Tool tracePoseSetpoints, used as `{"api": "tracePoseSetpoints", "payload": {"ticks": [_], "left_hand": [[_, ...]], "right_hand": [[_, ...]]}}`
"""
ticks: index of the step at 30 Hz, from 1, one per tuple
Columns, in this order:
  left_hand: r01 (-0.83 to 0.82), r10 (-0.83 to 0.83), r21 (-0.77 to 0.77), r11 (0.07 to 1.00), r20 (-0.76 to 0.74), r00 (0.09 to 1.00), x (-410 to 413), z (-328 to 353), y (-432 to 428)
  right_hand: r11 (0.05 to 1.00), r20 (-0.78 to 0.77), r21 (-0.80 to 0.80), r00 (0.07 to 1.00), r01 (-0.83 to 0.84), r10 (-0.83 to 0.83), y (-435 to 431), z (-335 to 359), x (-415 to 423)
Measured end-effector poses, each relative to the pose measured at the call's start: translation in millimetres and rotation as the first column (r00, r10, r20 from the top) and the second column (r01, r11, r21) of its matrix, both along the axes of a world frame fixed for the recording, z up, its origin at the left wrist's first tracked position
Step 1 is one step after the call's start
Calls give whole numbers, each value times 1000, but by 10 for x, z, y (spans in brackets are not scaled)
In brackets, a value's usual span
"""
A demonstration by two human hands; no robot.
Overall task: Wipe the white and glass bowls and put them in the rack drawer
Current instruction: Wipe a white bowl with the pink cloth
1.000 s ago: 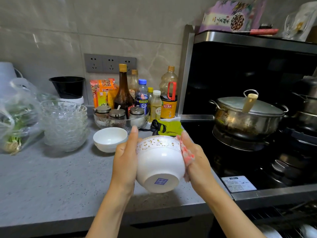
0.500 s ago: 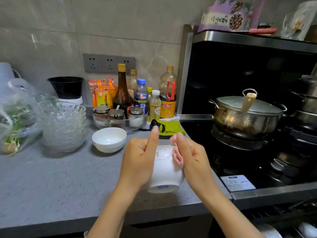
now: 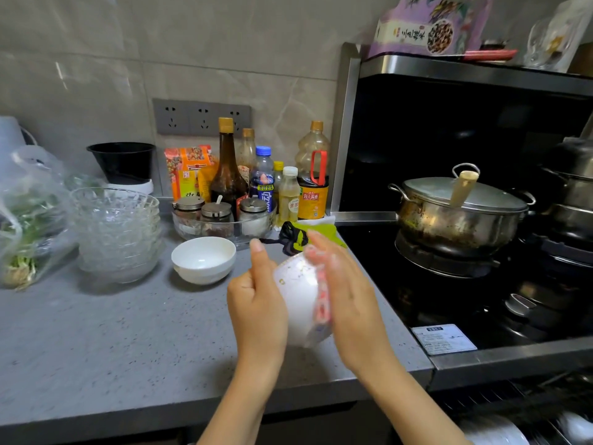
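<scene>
Bowl (image 3: pixel 296 303) between left and right fingers (image 3: pixel 330 255)

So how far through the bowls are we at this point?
Early. Done: nothing confirmed; the rack drawer shows pale dishes, too blurred to identify. In hand: the left hand grips the patterned white bowl while the right hand presses a pink cloth against its side. Left: the plain white bowl and the stack of glass bowls sit on the counter, then all go into the drawer.
</scene>
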State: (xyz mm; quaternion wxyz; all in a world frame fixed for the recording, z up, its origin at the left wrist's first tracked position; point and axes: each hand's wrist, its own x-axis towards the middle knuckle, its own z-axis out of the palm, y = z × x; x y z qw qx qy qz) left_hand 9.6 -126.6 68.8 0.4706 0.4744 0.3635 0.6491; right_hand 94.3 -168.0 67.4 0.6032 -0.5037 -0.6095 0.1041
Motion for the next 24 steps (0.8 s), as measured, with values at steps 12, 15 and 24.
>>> {"api": "tracePoseSetpoints", "payload": {"ticks": [12, 15, 24], "left_hand": [[35, -25, 85, 996, -113, 993, -71, -25, -29], [100, -100, 2, 995, -7, 995, -147, 17, 2], [254, -247, -67, 965, 93, 964, -309, 65, 89]], "right_hand": [[980, 301, 132, 937, 146, -180, 59, -55, -57], [994, -86, -106, 996, -25, 16, 47, 18, 33], [946, -413, -243, 905, -213, 98, -119, 150, 56]]}}
